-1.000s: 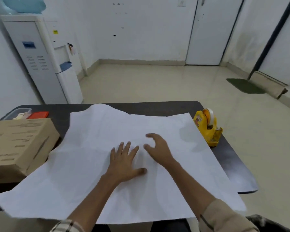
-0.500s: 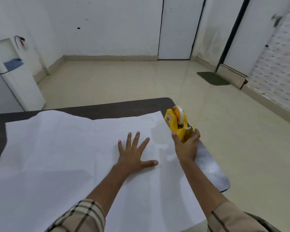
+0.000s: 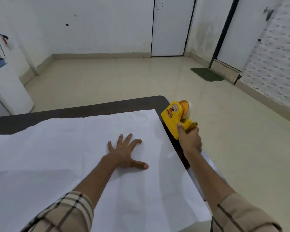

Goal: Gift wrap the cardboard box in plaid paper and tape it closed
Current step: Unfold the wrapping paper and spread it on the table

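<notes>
Yellow tape dispenser gripped by right hand (at table edge); left hand spread flat on paper.

No legible text; just a picture sticker on the tape dispenser

Two bare forearms enter from the bottom edge of the frame, each ending in a bare hand: the left hand near the centre, the right hand at centre right. The tan woven-fabric left sleeve, in the lower left corner, carries a plaid of broad cream bands and thin black lines and ends in a folded cuff. The matching tan right sleeve, lower right, shows thin dark lines.
</notes>
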